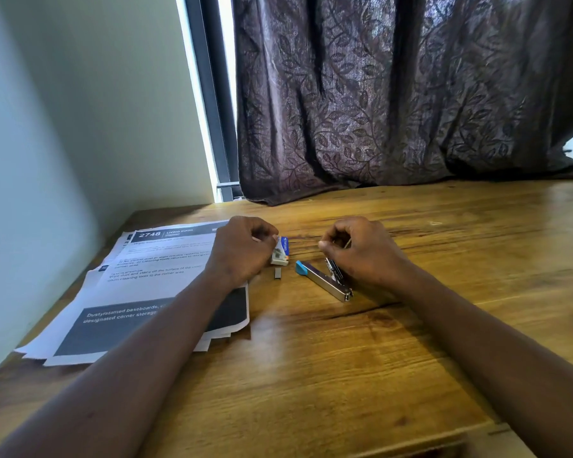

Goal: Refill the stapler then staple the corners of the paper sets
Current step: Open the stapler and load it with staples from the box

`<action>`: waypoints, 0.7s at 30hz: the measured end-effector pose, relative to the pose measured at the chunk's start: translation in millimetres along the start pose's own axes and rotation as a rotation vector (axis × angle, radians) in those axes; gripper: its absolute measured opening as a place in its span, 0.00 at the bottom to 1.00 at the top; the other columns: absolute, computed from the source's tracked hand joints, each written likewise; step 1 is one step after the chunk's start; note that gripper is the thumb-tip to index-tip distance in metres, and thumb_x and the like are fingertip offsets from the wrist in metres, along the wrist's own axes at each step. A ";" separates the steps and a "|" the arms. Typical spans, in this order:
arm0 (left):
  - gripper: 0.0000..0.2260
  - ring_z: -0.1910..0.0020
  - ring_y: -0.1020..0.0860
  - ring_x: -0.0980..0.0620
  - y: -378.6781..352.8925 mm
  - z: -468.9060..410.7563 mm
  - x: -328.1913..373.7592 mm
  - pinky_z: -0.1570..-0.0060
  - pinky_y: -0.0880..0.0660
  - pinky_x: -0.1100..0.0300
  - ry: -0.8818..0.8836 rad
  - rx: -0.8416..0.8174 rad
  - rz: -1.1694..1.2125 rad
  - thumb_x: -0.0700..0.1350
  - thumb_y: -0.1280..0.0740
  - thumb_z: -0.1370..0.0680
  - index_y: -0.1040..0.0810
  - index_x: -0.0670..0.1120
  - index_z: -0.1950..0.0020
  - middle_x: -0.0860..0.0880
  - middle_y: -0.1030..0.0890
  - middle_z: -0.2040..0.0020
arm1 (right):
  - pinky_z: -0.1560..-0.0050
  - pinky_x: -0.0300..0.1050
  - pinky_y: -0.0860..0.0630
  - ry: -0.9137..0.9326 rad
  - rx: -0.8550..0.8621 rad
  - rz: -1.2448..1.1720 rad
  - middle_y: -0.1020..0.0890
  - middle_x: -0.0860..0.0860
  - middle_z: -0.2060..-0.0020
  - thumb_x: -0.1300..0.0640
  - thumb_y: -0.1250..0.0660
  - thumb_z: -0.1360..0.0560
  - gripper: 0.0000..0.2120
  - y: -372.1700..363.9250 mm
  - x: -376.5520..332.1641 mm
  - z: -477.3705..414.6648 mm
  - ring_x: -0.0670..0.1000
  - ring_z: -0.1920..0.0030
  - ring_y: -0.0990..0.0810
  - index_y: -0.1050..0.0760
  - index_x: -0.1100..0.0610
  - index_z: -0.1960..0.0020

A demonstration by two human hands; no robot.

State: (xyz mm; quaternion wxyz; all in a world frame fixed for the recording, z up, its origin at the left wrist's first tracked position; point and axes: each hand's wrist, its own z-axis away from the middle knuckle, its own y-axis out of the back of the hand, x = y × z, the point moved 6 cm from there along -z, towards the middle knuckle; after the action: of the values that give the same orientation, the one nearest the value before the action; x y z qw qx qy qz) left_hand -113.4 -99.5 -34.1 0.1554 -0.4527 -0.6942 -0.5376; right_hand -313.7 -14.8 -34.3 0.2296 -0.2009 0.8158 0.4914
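A silver stapler (323, 279) with a blue tip lies swung open in a V on the wooden table (344, 352). My right hand (361, 251) hovers over its raised arm, fingers curled, pinching what looks like a thin strip of staples. My left hand (242, 249) grips a small blue and white staple box (281, 251) just left of the stapler. A short loose strip of staples (277, 273) lies on the table below the box. Printed paper sets (139, 292) lie fanned under my left forearm.
A dark leaf-patterned curtain (394, 100) hangs down onto the table's far edge. A pale wall (63, 127) borders the table on the left. Bare wood stretches to the right of and in front of the stapler.
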 end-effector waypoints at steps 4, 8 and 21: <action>0.06 0.57 0.22 0.60 -5.5 0.3 5.5 0.64 0.36 0.76 -0.033 -0.023 -0.165 0.44 0.28 0.21 0.13 0.50 0.47 0.53 0.14 0.51 | 0.61 0.44 0.22 0.011 -0.031 0.089 0.18 0.43 0.64 0.42 0.28 0.27 0.09 -1.2 -2.5 1.5 0.42 0.61 0.21 0.19 0.47 0.57; 0.09 0.52 0.22 0.57 -3.5 0.5 9.2 0.59 0.32 0.72 -0.037 -0.008 -0.203 0.45 0.28 0.22 0.15 0.48 0.42 0.50 0.14 0.47 | 0.59 0.48 0.21 -0.006 -0.063 0.161 0.19 0.43 0.62 0.39 0.29 0.27 0.12 -3.6 -4.4 4.1 0.45 0.58 0.20 0.19 0.47 0.53; 0.23 0.59 0.21 0.52 6.3 12.0 19.4 0.62 0.26 0.56 -0.078 -0.141 -0.579 0.71 0.32 0.29 0.20 0.51 0.63 0.54 0.18 0.63 | 0.63 0.41 0.24 -0.076 -0.136 0.173 0.17 0.44 0.65 0.44 0.24 0.33 0.15 12.2 -1.0 6.1 0.41 0.63 0.20 0.17 0.48 0.50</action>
State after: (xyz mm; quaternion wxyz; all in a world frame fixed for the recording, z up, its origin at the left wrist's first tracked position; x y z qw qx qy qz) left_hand -115.7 -79.9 -21.2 -0.0631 -0.2656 -0.7607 -0.5889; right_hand -318.6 -3.8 -27.6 0.2028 -0.1260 0.7855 0.5710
